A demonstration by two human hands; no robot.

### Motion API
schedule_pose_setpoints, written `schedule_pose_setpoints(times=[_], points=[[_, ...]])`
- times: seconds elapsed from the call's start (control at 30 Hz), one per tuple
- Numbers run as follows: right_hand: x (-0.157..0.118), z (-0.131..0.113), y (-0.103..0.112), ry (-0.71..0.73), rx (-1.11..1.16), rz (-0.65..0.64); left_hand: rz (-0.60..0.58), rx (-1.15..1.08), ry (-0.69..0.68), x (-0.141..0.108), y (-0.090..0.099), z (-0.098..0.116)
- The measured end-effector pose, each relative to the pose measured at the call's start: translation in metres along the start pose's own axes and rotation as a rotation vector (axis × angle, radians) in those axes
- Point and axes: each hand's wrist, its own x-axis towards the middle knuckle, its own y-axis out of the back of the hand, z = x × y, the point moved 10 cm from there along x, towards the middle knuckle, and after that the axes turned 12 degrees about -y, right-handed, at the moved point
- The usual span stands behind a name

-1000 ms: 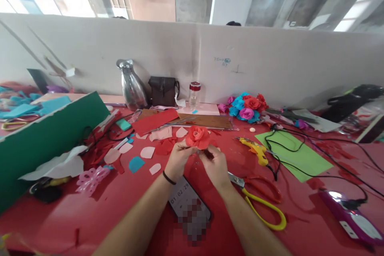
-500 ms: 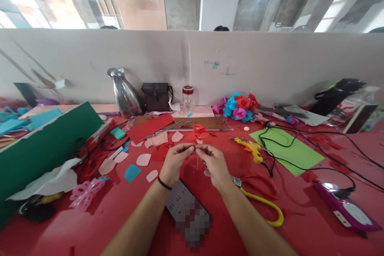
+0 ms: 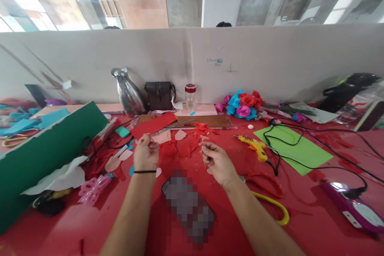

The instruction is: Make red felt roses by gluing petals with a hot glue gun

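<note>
My right hand (image 3: 220, 162) pinches a thin pale stem (image 3: 205, 164), upright, with a small light pink paper piece (image 3: 203, 139) at its top. To the left, my left hand (image 3: 146, 154), with a dark band at the wrist, is over the cut paper pieces. Its fingers are curled and closed near a pink piece; what is in them is hidden. Pale pink paper petals (image 3: 180, 135) and red crepe paper pieces (image 3: 187, 149) lie between the hands. Behind the right hand sits a red paper flower (image 3: 201, 128).
At right are a yellow glue gun (image 3: 255, 148), cables over a green sheet (image 3: 295, 148), scissors (image 3: 283, 208) and a purple power strip (image 3: 351, 208). A phone (image 3: 186, 204) lies between my forearms. A green board (image 3: 60, 156) stands left; flask (image 3: 129, 92), jar (image 3: 190, 98) and paper bouquet (image 3: 244, 106) stand behind.
My hands have parted. The left has moved left to the paper pieces, while the right stays near the middle, holding the stem. The view has shifted slightly.
</note>
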Motion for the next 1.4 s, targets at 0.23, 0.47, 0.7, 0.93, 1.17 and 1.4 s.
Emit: schedule_pose_setpoints(times=[0.23,0.47,0.7,0.93,1.17,1.4], points=[[0.0,0.001,-0.001,-0.011,0.033,-0.024,-0.035,0.077,-0.115,0.0,-0.002,0.019],[0.001,0.003,-0.007,-0.037,0.097,-0.113,-0.581,0.339,-0.068,-0.067,-0.075,-0.025],[0.001,0.018,-0.014,-0.135,0.118,-0.166,-0.675,0.23,0.089,-0.092,-0.086,-0.045],[0.002,0.011,-0.009,-0.121,0.178,-0.181,-0.519,0.218,0.008,-0.067,-0.069,-0.033],[0.005,-0.003,0.004,-0.031,0.168,-0.134,-0.31,0.131,-0.101,-0.032,-0.046,-0.011],[0.004,-0.005,0.003,0.011,0.126,-0.117,-0.1,0.228,-0.207,-0.012,-0.015,0.008]])
